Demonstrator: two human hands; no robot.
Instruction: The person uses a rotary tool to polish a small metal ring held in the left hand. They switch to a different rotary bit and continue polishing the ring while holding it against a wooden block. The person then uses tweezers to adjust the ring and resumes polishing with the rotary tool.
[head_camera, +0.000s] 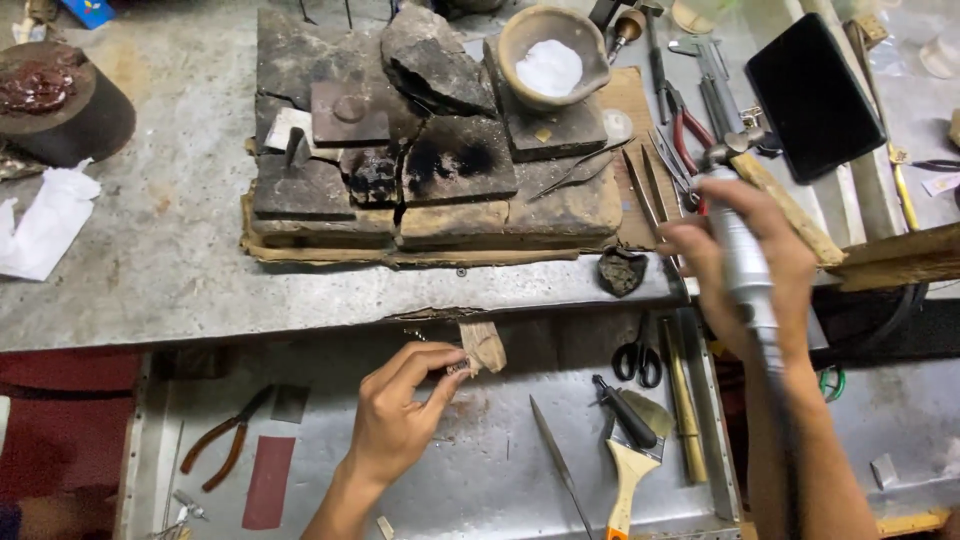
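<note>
The left hand (395, 415) pinches a small metal piece (459, 368) against the wooden peg (483, 345) jutting from the counter (150, 270) edge, likely to brace it. At three o'clock, the right hand (745, 275) is closed around a silver rotary handpiece (742, 262), tip pointing to twelve, well apart from the piece. Scissors (636, 360) and a brush (630, 470) lie between the hands in the tray (480, 480); bare tray floor lies at six o'clock.

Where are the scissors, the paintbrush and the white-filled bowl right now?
scissors (637, 360), head view, on the black handle loops.
paintbrush (630, 478), head view, on the pale wooden handle.
bowl (512, 52), head view, on its clay left rim beside the white filling.
</note>
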